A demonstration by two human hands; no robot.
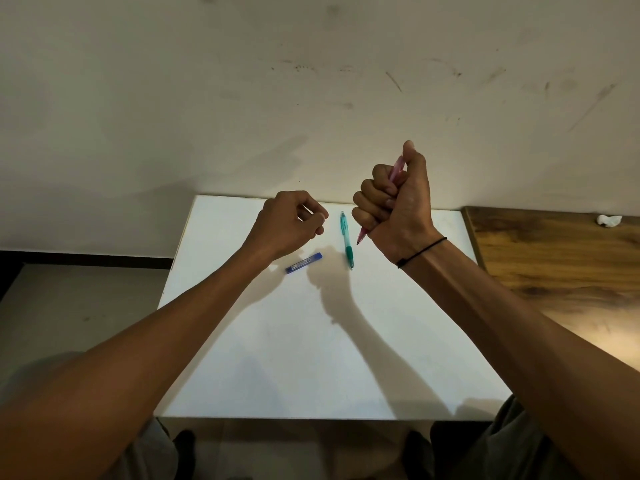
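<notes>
My right hand (394,202) is raised above the white table (311,358). It grips a pink pen (397,169) in a fist, thumb at the pen's upper end and tip pointing down. My left hand (291,220) hovers to the left with its fingers curled and thumb and forefinger brought together. Nothing shows between them. A green pen (347,242) lies on the table between my hands. A small blue lead case (303,263) lies just below my left hand.
A wooden table (554,265) adjoins the white one on the right, with a crumpled white paper (608,220) at its far edge. A scuffed wall rises right behind both tables. Floor shows to the left, and my knees sit under the near edge.
</notes>
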